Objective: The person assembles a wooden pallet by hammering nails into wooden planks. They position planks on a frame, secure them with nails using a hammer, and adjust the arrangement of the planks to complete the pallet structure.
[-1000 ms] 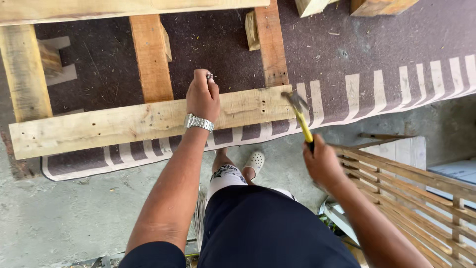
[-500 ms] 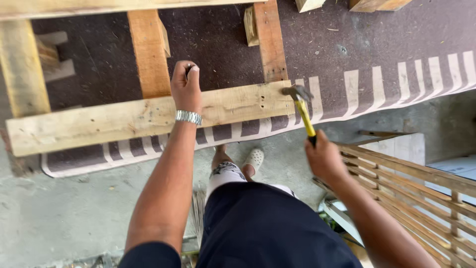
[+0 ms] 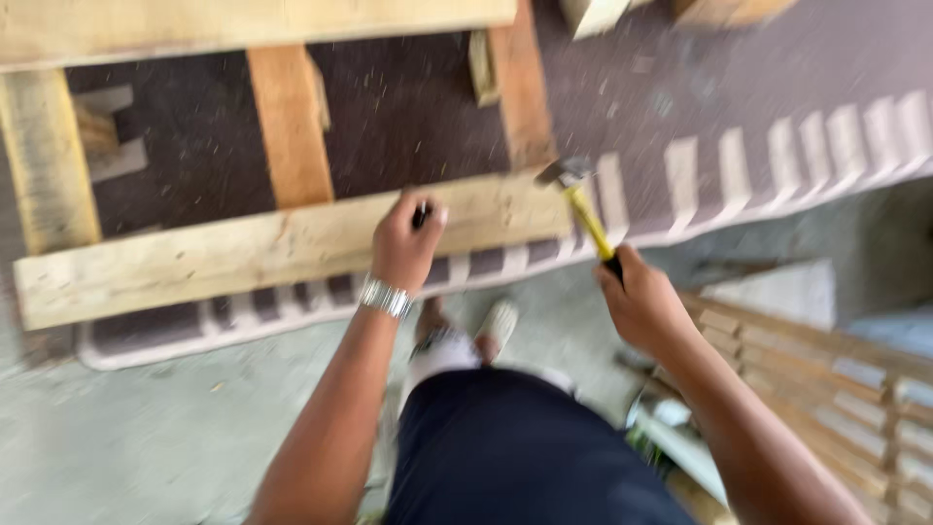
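A pale wooden plank lies across the front of a pallet frame on a dark mat. My left hand, with a metal watch at the wrist, rests over the plank and pinches a small dark object, too blurred to name. My right hand grips the yellow handle of a hammer; its metal head hovers by the plank's right end. The picture is motion-blurred.
Orange-brown cross boards and a side plank form the frame on a dark mat with a pale striped border. A slatted wooden panel lies at the lower right. Grey concrete floor lies below, with my feet near the mat edge.
My left hand has moved right along the plank. The hammer and my right hand have stayed by the plank's right end. The view has shifted and blurred.
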